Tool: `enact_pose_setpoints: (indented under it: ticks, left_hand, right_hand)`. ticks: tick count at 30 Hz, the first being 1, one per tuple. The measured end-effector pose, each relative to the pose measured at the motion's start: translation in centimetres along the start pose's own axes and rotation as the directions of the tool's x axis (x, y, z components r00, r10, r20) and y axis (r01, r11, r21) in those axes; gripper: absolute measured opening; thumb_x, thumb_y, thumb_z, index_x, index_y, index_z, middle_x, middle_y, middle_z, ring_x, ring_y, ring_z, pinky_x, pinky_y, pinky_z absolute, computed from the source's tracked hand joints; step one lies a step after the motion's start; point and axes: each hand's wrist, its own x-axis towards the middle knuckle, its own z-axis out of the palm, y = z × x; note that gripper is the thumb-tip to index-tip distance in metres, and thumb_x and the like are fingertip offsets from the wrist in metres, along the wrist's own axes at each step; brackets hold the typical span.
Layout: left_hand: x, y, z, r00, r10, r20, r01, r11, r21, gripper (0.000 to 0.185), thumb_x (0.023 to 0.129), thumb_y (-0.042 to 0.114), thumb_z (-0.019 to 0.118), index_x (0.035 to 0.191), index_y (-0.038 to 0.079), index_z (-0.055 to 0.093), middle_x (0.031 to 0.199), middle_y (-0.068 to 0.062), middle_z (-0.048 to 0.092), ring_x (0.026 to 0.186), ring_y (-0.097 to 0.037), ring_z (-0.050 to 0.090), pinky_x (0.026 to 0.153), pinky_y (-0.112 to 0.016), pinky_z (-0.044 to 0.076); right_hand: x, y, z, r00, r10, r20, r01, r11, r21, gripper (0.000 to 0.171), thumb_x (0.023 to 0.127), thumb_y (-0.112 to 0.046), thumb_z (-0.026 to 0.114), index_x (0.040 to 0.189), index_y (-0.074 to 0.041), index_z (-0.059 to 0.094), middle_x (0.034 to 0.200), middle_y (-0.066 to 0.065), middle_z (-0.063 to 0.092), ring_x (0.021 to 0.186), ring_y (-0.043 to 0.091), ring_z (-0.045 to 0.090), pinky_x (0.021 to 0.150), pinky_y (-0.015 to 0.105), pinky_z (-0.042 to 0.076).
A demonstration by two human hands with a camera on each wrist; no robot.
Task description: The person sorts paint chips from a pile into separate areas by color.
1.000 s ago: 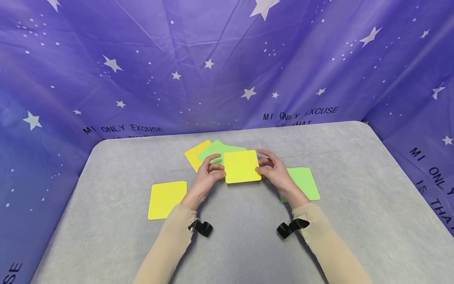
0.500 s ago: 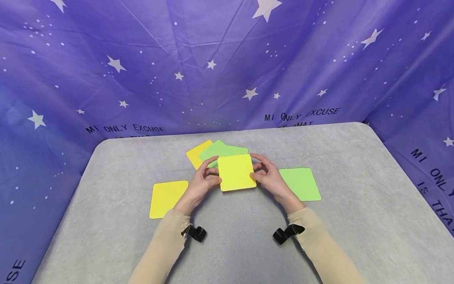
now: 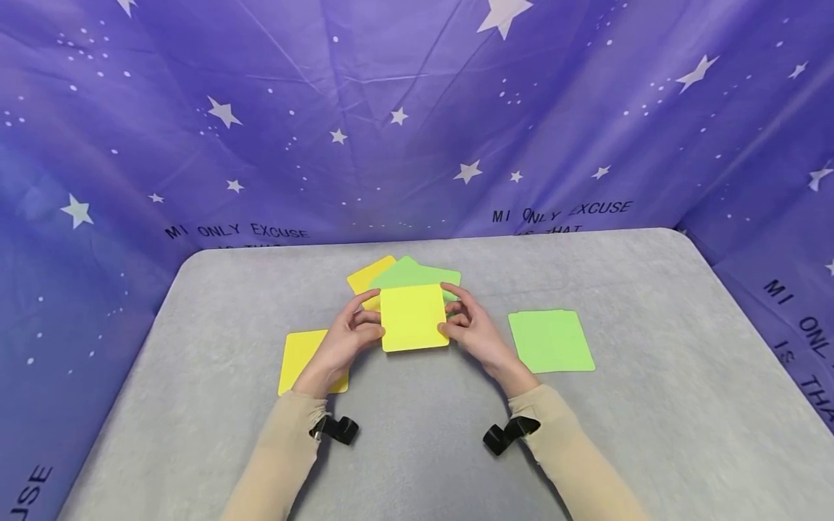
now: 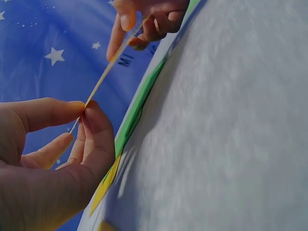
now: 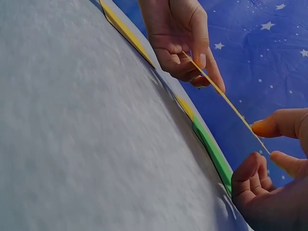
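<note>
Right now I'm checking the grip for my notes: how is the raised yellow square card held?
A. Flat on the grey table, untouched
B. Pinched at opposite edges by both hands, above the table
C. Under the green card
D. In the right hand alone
B: the left hand and right hand each pinch an edge of the yellow square card, and the wrist views show it clear of the grey table.

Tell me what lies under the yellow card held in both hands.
The yellow card, pinched by the left hand and right hand, is held off the grey table. Behind it, a green card overlaps another yellow card. Their near edges are hidden.

yellow card (image 3: 414,317), green card (image 3: 551,341), star-patterned purple backdrop (image 3: 417,108)
</note>
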Motion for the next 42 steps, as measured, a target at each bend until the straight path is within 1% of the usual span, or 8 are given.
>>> enact_pose_setpoints:
  ticks: [2, 6, 9, 17, 22, 27, 32, 42]
  left_hand:
    - [-0.3, 0.0, -0.5, 1.000, -0.004, -0.004, 0.003, 1.000, -0.001, 0.070, 0.085, -0.013, 0.058, 0.147, 0.015, 0.038, 0.102, -0.009, 0.058, 0.084, -0.013, 0.063, 0.078, -0.028, 0.052]
    - [-0.9, 0.0, -1.6, 1.000, 0.007, 0.012, -0.007, 1.000, 0.005, 0.070, 0.085, -0.013, 0.057, 0.148, 0.012, 0.035, 0.099, -0.008, 0.059, 0.083, -0.012, 0.063, 0.076, -0.028, 0.052]
    - [-1.3, 0.0, -2.4, 1.000, 0.015, 0.027, -0.016, 0.999, 0.031, 0.070, 0.086, -0.012, 0.057, 0.148, 0.009, 0.034, 0.099, -0.008, 0.060, 0.082, -0.012, 0.063, 0.077, -0.028, 0.052]
    - [-2.2, -0.1, -4.3, 0.999, -0.003, 0.037, 0.000, 0.994, 0.107, 0.067, 0.087, -0.011, 0.057, 0.147, 0.005, 0.033, 0.101, -0.012, 0.059, 0.083, -0.014, 0.063, 0.078, -0.030, 0.053]
    - [-2.9, -0.2, -5.5, 0.999, -0.017, 0.037, 0.010, 0.986, 0.168, 0.064, 0.087, -0.011, 0.058, 0.146, 0.002, 0.034, 0.100, -0.013, 0.058, 0.082, -0.014, 0.063, 0.076, -0.029, 0.054]
    - [-3.5, 0.0, -6.6, 0.999, -0.020, 0.032, 0.012, 0.975, 0.223, 0.063, 0.087, -0.010, 0.058, 0.144, 0.000, 0.035, 0.101, -0.015, 0.056, 0.083, -0.015, 0.062, 0.074, -0.029, 0.055]
    - [-4.4, 0.1, -7.9, 1.000, -0.010, 0.029, 0.002, 0.959, 0.285, 0.060, 0.087, -0.009, 0.059, 0.143, -0.002, 0.036, 0.101, -0.018, 0.051, 0.081, -0.016, 0.062, 0.072, -0.029, 0.055]
    - [-5.7, 0.2, -9.9, 1.000, 0.006, 0.007, -0.008, 0.939, 0.344, 0.061, 0.087, -0.009, 0.060, 0.142, -0.002, 0.037, 0.100, -0.018, 0.049, 0.080, -0.016, 0.062, 0.070, -0.029, 0.054]
  right_hand:
    - [0.1, 0.1, 0.4, 1.000, -0.002, 0.019, 0.002, 1.000, 0.006, 0.070, 0.085, 0.012, 0.058, 0.147, -0.005, 0.034, 0.105, 0.011, 0.042, 0.073, 0.009, 0.048, 0.066, 0.020, 0.044]
    - [0.1, 0.0, 1.4, 0.999, 0.002, 0.047, -0.004, 1.000, 0.027, 0.071, 0.084, 0.013, 0.058, 0.148, -0.005, 0.033, 0.105, 0.011, 0.043, 0.074, 0.010, 0.052, 0.067, 0.021, 0.046]
    - [0.1, 0.1, 2.1, 0.998, 0.002, 0.064, -0.004, 1.000, 0.030, 0.072, 0.083, 0.014, 0.058, 0.148, -0.004, 0.032, 0.104, 0.011, 0.045, 0.073, 0.010, 0.053, 0.068, 0.021, 0.047]
    - [-0.1, 0.2, 3.8, 0.995, 0.003, 0.105, -0.001, 1.000, -0.021, 0.073, 0.083, 0.014, 0.059, 0.148, -0.003, 0.030, 0.104, 0.016, 0.051, 0.073, 0.011, 0.057, 0.067, 0.021, 0.047]
    - [-0.3, 0.1, 4.8, 0.991, 0.022, 0.135, -0.016, 0.999, -0.046, 0.073, 0.083, 0.013, 0.061, 0.148, -0.002, 0.030, 0.102, 0.014, 0.052, 0.071, 0.009, 0.057, 0.067, 0.021, 0.046]
    - [-0.4, 0.1, 5.7, 0.984, 0.041, 0.174, -0.027, 0.996, -0.084, 0.074, 0.083, 0.010, 0.062, 0.148, -0.003, 0.029, 0.101, 0.014, 0.052, 0.074, 0.011, 0.060, 0.070, 0.024, 0.048]
    - [-0.3, 0.1, 7.0, 0.977, 0.042, 0.210, -0.020, 0.994, -0.110, 0.073, 0.084, 0.008, 0.063, 0.148, -0.003, 0.029, 0.099, 0.013, 0.053, 0.076, 0.012, 0.061, 0.072, 0.025, 0.049]
    - [0.1, 0.2, 9.1, 0.969, 0.058, 0.242, -0.018, 0.987, -0.162, 0.074, 0.084, 0.006, 0.065, 0.148, -0.004, 0.029, 0.097, 0.011, 0.054, 0.077, 0.014, 0.062, 0.072, 0.026, 0.050]
